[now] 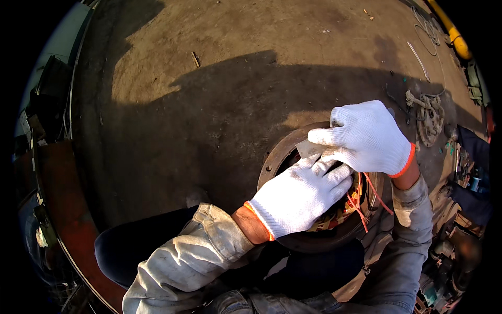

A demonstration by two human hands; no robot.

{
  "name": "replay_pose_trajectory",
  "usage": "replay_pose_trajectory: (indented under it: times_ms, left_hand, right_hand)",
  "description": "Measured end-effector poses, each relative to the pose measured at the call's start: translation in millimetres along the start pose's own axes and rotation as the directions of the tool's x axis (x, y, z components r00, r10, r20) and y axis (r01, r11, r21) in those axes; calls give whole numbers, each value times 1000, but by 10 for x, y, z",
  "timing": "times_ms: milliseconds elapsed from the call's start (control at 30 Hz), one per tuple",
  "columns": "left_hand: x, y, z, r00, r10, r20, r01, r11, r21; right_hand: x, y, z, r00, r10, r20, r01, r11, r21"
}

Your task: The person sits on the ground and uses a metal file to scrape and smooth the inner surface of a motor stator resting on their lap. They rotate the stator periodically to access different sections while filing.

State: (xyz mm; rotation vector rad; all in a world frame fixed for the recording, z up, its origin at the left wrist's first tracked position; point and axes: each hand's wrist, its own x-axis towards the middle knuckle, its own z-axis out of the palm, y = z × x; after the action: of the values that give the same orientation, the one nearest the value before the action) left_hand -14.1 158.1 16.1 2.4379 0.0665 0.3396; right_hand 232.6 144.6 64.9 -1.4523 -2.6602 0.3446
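Observation:
A round rusty metal housing (277,147) with a bolt hole sits between my legs, a winding inside it and reddish wires (373,188) trailing over its right side. My left hand (300,193), in a white knit glove, lies across the housing with fingers outstretched, touching a thin pale flat piece (307,147). Just above and right of it, my right hand (361,136), also gloved, has its fingers curled at that piece; its fingertips and what they grip are partly hidden.
Rope and a pulley block (430,116) lie on the dirty floor (209,125) at right, near a yellow cylindrical object (455,36). Tools and dark cloth (468,201) crowd the lower right. A rusty metal edge (63,199) runs along the left.

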Motion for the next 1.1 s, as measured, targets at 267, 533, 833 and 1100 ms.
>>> replay_pose_trajectory:
  times_ms: [267, 533, 833, 1100]
  left_hand:
    - [-14, 27, -21, 997, -54, 62, 57, 997, -47]
    - [-29, 5, 40, 999, -38, 8, 38, 996, -76]
    - [-1, 16, -21, 999, -41, 7, 42, 996, -80]
    - [-14, -8, 35, 999, 2, -49, -3, 1000, -18]
  right_hand:
    - [6, -69, 6, 1000, 3, -12, -3, 1000, -2]
    - [182, -82, 90, 1000, -28, -4, 28, 1000, 12]
    - [165, -19, 50, 999, 21, 30, -22, 999, 46]
    - [205, -80, 111, 999, -15, -52, 19, 998, 64]
